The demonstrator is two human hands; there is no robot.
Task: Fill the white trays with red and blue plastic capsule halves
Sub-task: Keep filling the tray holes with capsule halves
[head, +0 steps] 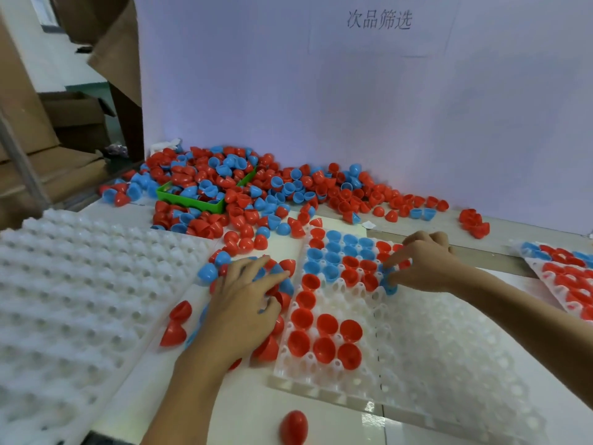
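Head view: right hand (423, 264) fingers pinch a blue half (390, 285) over the mid tray (324, 385); seat it rim-up in the next free cell. Left hand (247, 303) lies flat, fingers straight, on loose halves (175, 332) left of the tray, on the desk (244, 403).

A green bin (192, 200) sat at centre left of the frame on the white bench (250, 403). A pale backboard (321, 101) rose behind it, with a paper sign (378, 24) printed in dark characters at top centre. Brown cardboard boxes (41, 130) were stacked at upper left.
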